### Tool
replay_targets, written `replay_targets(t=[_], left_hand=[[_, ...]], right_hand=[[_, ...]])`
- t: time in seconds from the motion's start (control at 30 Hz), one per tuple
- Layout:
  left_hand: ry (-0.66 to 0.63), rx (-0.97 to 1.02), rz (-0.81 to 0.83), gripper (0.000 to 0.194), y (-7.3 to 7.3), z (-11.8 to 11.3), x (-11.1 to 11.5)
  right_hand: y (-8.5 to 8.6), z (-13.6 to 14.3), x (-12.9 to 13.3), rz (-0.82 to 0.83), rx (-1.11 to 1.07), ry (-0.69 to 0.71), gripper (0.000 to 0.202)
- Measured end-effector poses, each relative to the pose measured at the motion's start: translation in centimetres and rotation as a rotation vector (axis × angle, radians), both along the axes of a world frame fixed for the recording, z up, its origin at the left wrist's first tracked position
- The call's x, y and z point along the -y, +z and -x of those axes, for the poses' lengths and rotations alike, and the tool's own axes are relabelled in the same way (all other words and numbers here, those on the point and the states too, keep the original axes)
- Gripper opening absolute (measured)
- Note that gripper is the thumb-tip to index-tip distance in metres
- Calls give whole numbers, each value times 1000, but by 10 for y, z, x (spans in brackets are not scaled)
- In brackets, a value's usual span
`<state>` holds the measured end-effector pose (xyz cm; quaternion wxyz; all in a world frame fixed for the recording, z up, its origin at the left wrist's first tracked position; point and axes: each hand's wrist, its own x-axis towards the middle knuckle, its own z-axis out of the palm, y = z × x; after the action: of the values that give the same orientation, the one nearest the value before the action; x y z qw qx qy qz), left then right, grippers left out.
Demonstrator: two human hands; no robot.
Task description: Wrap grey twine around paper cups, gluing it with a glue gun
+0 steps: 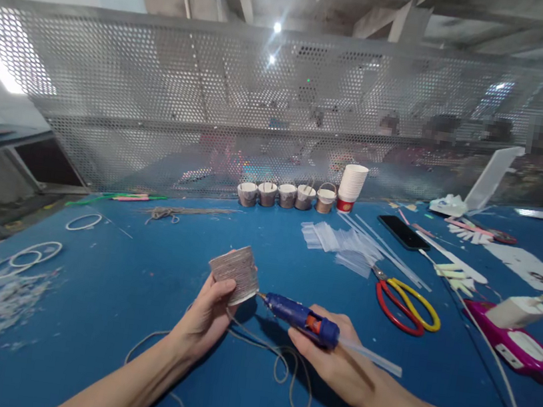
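Note:
Near the middle of the blue table, my left hand (210, 313) is closed around a small cup wrapped in grey-brown cord (235, 272), tilted on its side. A loose length of the cord (287, 361) trails from it in loops across the tabletop. My right hand (332, 350) grips a blue glue gun (299, 316), with a clear glue stick (375, 359) out of its back end. The gun's nozzle points left and is at the cup's rim; whether they touch is unclear.
Behind stand several wrapped cups (286, 196) and a white cup stack (352, 186). To the right are clear strips (342, 240), red-yellow scissors (401, 306), a phone (403, 233) and a magenta power strip (515, 342) with a cable. White rings (24, 260) lie left.

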<state>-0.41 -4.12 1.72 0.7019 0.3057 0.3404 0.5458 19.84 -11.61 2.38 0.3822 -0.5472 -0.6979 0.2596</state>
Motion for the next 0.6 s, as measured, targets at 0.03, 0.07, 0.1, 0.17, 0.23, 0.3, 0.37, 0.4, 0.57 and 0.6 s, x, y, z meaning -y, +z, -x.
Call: replay_targets(t=[0.03, 0.07, 0.1, 0.17, 0.23, 0.3, 0.37, 0.4, 0.57, 0.6], left_hand=[[-7, 4, -6, 66, 0, 0, 0], [-10, 7, -8, 65, 0, 0, 0], [-12, 8, -6, 65, -1, 0, 0], [-9, 10, 2, 64, -2, 0, 0], [-4, 11, 1, 62, -1, -1, 0], [-1, 11, -3, 61, 0, -1, 0], [-3, 13, -1, 62, 1, -2, 0], [-7, 16, 2, 63, 2, -2, 0], [-23, 46, -9, 65, 1, -1, 0], [-22, 46, -11, 65, 0, -1, 0]], right_hand=[[0, -1, 0, -3, -4, -7, 27], [1, -1, 0, -4, -6, -8, 27], [2, 0, 1, -2, -6, -6, 27], [4, 1, 2, 0, -1, 9, 26], [5, 3, 3, -4, 4, 24, 27], [4, 3, 3, -1, 3, 33, 27], [2, 1, 2, 14, 1, 29, 27], [1, 0, 1, 16, 3, 19, 27], [-3, -3, 1, -7, 1, -26, 27], [-3, -2, 2, -4, 0, -18, 26]])
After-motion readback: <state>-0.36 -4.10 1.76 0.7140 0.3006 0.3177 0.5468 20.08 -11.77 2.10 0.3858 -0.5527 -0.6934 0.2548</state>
